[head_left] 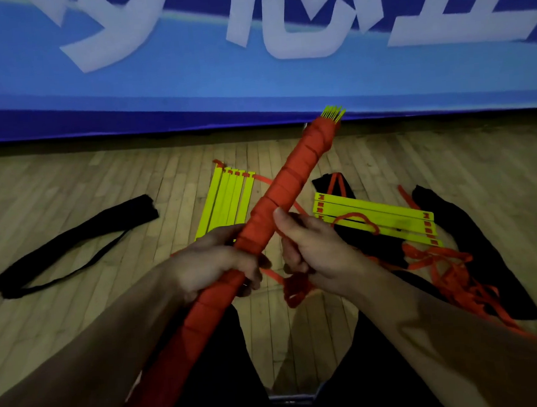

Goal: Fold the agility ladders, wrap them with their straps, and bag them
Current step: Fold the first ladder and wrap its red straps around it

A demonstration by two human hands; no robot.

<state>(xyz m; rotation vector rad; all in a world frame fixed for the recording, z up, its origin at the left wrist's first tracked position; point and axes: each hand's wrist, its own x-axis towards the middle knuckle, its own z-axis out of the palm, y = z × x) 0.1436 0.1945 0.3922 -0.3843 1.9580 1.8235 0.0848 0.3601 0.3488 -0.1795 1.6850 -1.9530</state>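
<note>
A folded ladder bundle (294, 176), wound tightly in orange strap with yellow rung tips showing at its far end, slants from lower left to upper right. My left hand (214, 264) grips the bundle from the left side. My right hand (308, 245) holds the loose orange strap end (295, 289) beside the bundle, thumb pressing on the wrap. Two more yellow ladders lie on the floor: one folded stack (226, 203) behind the hands, another stack (379, 217) to the right with tangled orange straps (450, 273).
A long black bag (73, 242) lies on the wooden floor at the left. Another black bag (486, 251) lies at the right under the straps. A blue banner wall (252, 77) closes off the far side. My dark-clad legs are below.
</note>
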